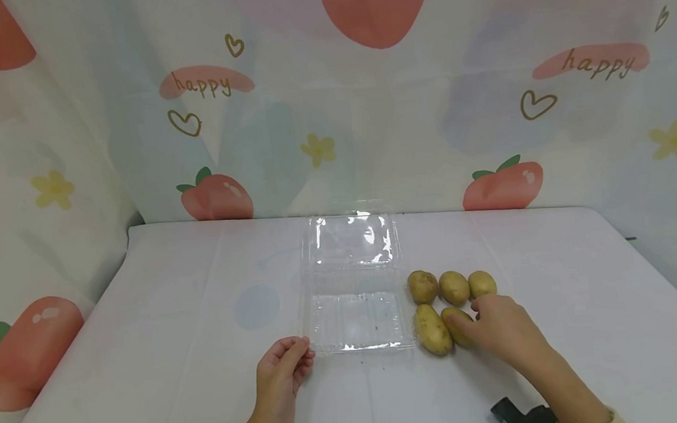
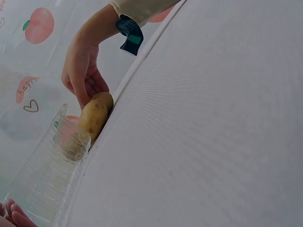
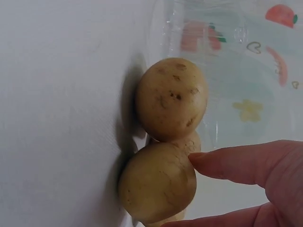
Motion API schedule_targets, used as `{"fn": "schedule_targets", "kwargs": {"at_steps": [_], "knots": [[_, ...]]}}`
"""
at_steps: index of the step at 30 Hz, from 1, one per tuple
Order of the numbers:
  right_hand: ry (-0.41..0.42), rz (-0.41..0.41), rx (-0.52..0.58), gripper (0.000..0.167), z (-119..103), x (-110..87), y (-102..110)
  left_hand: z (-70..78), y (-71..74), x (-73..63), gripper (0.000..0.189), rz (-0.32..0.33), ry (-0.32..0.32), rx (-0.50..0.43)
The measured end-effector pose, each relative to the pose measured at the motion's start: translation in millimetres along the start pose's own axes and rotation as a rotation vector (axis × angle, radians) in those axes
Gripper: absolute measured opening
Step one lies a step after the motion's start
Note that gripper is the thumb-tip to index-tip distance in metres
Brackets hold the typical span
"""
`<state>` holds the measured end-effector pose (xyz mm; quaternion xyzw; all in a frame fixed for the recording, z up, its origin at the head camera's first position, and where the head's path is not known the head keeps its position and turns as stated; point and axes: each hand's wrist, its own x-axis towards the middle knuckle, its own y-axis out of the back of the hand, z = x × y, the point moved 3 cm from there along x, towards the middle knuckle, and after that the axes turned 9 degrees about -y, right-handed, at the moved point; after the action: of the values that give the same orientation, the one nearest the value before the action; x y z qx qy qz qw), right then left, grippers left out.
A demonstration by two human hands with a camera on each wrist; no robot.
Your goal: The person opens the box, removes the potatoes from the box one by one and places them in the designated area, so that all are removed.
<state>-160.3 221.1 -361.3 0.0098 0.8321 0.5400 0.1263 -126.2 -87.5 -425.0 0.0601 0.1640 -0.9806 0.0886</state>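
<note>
A clear plastic clamshell box (image 1: 352, 279) lies with its lid folded back on the white table. My left hand (image 1: 282, 379) pinches its near left corner; only that hand's fingertips show low in the left wrist view. Several potatoes stand in two rows right of the box. My right hand (image 1: 508, 330) has thumb and fingers about the near row's right potato (image 3: 158, 182), which still sits on the table. Beside it, nearest the box, is a longer potato (image 1: 432, 329). The back row has a round potato (image 1: 423, 287), another potato (image 1: 454, 287) and a smaller one (image 1: 482, 284).
The white-covered table (image 1: 166, 354) reaches back to a cloth backdrop (image 1: 379, 117) printed with fruit, flowers and hearts. A dark strap (image 2: 131, 35) sits around the right wrist. Small dark specks lie in and near the box.
</note>
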Motion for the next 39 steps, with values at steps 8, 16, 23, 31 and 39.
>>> {"fn": "schedule_targets", "kwargs": {"at_steps": [8, 16, 23, 31, 39], "knots": [[0.018, 0.026, -0.018, 0.040, 3, 0.0, 3, 0.4, -0.8, 0.2, 0.019, 0.005, 0.019, 0.005], [0.025, 0.039, -0.014, 0.044, 7, -0.8, 8, 3.6, -4.5, 1.8, 0.020, 0.013, 0.033, 0.011], [0.035, 0.046, -0.012, 0.043, 9, -0.6, 10, 4.9, -5.3, 2.0, 0.017, 0.017, 0.049, -0.018], [0.056, 0.045, -0.004, 0.043, 9, 1.8, 10, 9.7, -5.4, 2.6, 0.017, 0.010, 0.033, -0.046], [0.075, 0.061, -0.006, 0.043, 7, 2.2, 10, 16.9, -6.8, 7.2, 0.017, 0.000, 0.007, -0.056]]}}
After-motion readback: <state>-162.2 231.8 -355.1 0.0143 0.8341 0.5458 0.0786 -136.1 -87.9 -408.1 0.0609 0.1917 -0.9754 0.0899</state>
